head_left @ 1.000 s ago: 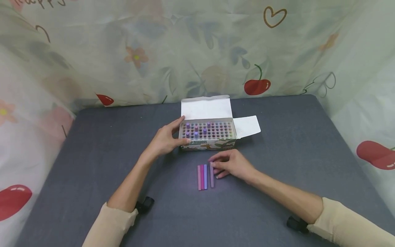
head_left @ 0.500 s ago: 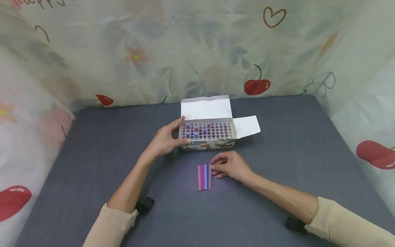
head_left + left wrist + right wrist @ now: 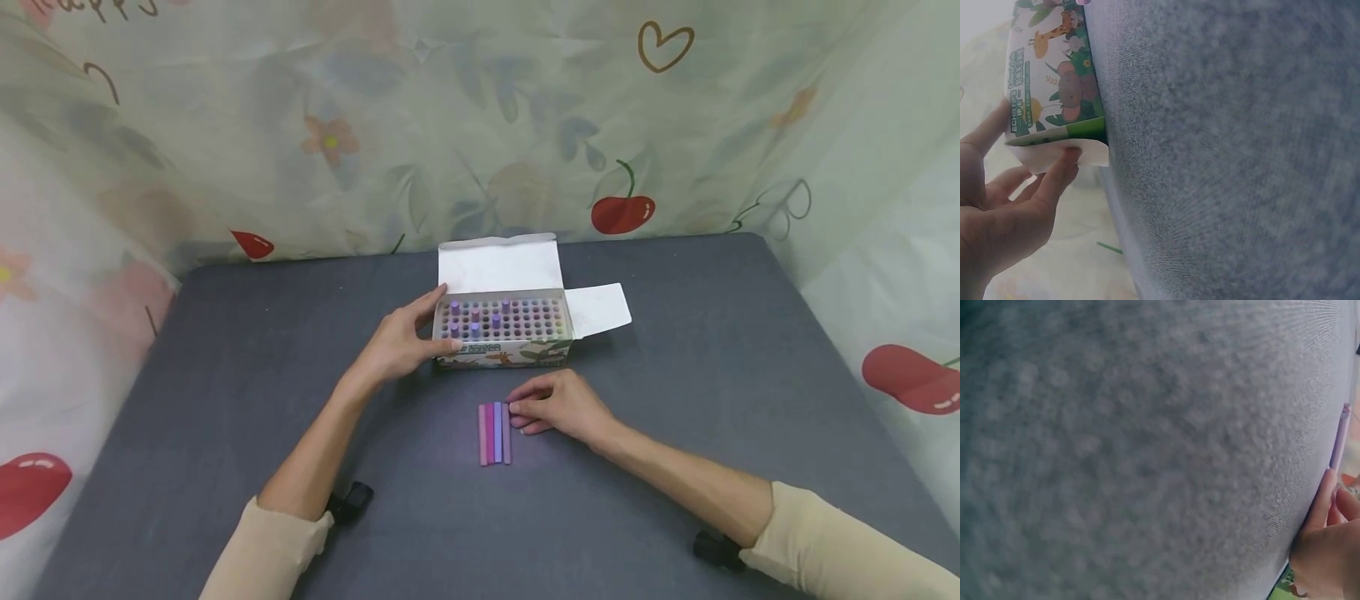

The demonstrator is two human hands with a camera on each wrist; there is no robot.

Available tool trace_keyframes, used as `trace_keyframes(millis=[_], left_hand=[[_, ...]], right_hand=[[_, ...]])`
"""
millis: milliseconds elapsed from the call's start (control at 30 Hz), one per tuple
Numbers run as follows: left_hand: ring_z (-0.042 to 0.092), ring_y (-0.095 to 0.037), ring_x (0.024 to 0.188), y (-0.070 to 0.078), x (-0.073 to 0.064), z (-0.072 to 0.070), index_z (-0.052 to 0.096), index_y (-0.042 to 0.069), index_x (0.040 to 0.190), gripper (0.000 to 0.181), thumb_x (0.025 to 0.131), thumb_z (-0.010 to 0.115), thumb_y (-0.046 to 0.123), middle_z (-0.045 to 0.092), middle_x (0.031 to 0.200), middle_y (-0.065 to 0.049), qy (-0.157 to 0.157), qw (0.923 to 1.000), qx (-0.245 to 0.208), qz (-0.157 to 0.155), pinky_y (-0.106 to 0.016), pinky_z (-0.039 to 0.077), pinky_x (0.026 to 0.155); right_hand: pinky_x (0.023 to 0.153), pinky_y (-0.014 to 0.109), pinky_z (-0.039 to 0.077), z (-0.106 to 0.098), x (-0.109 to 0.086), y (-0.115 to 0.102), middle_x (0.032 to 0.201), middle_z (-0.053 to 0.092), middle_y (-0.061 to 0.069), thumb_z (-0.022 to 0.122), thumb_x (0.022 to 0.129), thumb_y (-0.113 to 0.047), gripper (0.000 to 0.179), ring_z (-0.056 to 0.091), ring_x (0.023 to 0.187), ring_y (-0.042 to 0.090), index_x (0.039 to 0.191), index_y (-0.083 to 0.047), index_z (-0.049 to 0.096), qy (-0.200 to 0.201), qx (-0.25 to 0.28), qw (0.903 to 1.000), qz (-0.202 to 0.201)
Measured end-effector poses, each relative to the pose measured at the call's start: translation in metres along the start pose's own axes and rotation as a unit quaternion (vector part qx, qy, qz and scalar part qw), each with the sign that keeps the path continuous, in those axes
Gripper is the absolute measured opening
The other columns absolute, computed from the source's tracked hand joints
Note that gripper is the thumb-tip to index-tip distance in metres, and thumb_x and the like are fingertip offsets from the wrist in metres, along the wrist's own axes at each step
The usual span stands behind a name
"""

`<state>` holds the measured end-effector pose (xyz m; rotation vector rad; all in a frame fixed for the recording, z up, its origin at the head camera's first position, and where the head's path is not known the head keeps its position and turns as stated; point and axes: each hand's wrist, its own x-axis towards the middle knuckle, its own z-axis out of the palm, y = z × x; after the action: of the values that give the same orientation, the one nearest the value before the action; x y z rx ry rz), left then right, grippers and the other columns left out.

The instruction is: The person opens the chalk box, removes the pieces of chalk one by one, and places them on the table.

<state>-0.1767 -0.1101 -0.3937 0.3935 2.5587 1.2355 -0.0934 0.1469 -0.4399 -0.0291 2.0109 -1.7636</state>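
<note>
Rumpled beige sleeves, black wrist cameras

A left hand grips one end of a printed carton, one fingertip lying against the white end panel and another digit meeting the carton's edge. Its long face (giraffe near the top, a big-eared brown animal below) sits beside a blurred grey surface, with a pale backdrop bearing a thin green stroke beyond the hand.
</note>
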Motion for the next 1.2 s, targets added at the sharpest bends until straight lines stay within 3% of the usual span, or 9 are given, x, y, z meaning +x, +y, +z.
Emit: trace_keyframes(millis=[467,667,967,1200], left_hand=[[0.037,-0.029,0.143,-0.004,-0.002,-0.001,0.027,0.024,0.159,0.089,0.087,0.079,0.029,0.033,0.159,-0.01,0.001,1.0,0.001,-0.006,-0.046,0.034,0.113],[0.038,-0.029,0.142,-0.005,-0.001,0.0,0.028,0.025,0.158,0.088,0.087,0.08,0.029,0.036,0.157,-0.011,0.005,1.0,-0.004,-0.007,-0.047,0.035,0.112],[0.037,-0.028,0.143,-0.004,0.0,0.001,0.028,0.027,0.158,0.088,0.087,0.079,0.029,0.036,0.157,-0.011,0.002,0.9999,-0.009,-0.005,-0.047,0.037,0.111],[0.037,-0.028,0.142,-0.003,0.001,0.001,0.028,0.026,0.158,0.088,0.087,0.08,0.028,0.038,0.156,-0.011,0.004,0.9999,-0.008,-0.008,-0.047,0.036,0.111]], right_hand=[[0.071,0.039,0.06,-0.004,0.002,-0.011,0.094,0.073,0.018,0.071,0.09,-0.003,0.022,0.074,0.084,0.027,0.11,0.007,0.07,-0.041,-0.028,0.9985,-0.023],[0.071,0.04,0.06,-0.014,0.002,-0.022,0.093,0.074,0.017,0.072,0.092,-0.012,0.023,0.073,0.082,0.029,0.109,0.003,0.072,-0.059,-0.095,0.9919,-0.061],[0.076,0.044,0.059,-0.032,0.004,-0.052,0.097,0.073,0.015,0.074,0.091,-0.016,0.023,0.07,0.085,0.032,0.109,-0.002,0.074,-0.047,-0.182,0.9766,-0.104],[0.073,0.04,0.059,-0.041,0.006,-0.069,0.097,0.073,0.016,0.074,0.091,-0.012,0.019,0.07,0.084,0.032,0.107,-0.002,0.075,-0.028,-0.185,0.9726,-0.138]])
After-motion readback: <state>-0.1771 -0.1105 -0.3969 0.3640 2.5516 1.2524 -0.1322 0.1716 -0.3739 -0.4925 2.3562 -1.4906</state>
